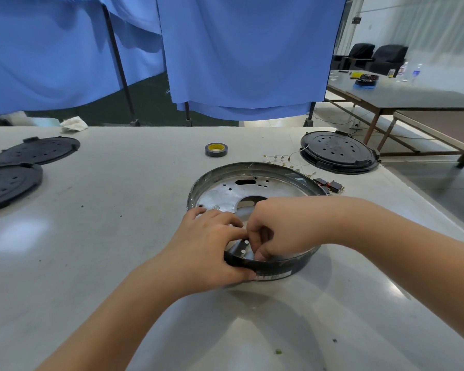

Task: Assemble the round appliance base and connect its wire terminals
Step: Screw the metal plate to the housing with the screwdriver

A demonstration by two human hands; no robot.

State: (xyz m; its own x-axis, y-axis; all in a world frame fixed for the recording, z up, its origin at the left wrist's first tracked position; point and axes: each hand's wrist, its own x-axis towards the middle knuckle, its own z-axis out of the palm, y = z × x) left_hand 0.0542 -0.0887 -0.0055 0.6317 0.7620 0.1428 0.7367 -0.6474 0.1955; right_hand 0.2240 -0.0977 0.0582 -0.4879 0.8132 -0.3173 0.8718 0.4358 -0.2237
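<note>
both hands (212, 236) (276, 231) pinch the round base's (252, 183) near rim, seemingly hiding something small

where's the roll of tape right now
In the head view the roll of tape lies flat on the table, beyond the round metal base and slightly left of it, well apart from both hands.
</note>
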